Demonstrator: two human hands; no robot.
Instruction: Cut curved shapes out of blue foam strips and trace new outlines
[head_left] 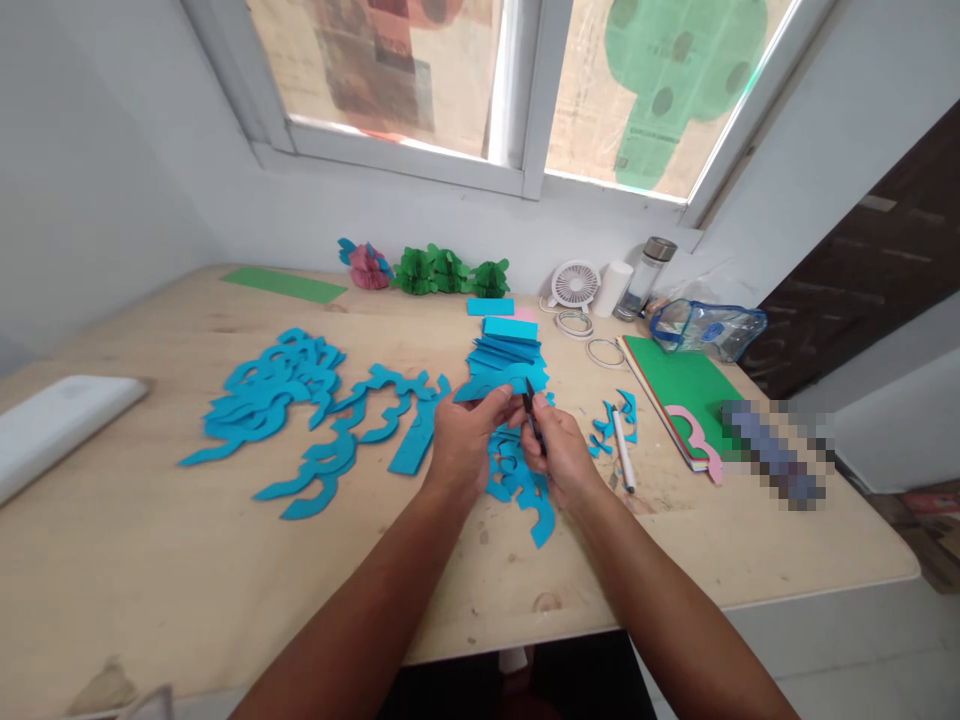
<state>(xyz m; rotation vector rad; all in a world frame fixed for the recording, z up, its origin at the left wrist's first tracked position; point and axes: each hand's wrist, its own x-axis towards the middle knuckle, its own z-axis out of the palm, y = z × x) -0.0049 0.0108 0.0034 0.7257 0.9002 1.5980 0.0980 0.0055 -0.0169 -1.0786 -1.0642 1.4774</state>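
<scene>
My left hand point(466, 432) is closed on a strip of blue paper point(484, 384), pinched between thumb and fingers. My right hand point(559, 440) grips a pair of dark scissors point(532, 408), whose blades are at the strip's right part. Whether the blades are apart I cannot tell. Blue paper scraps point(538, 510) lie below and between my hands. Behind them is a stack of folded blue strips point(506, 350). Left of my left hand lie wavy cut blue pieces point(330, 450), a flat blue strip point(411, 440) and a heap of cut pieces point(277, 380).
To the right lie a white marker point(624, 450), small blue scraps point(602, 425), green paper sheets point(682, 385) and a pink cutout point(694, 430). A small fan point(575, 285), glass bottle point(645, 280) and clear pouch point(709, 330) stand behind. Green paper ornaments point(448, 272) line the wall.
</scene>
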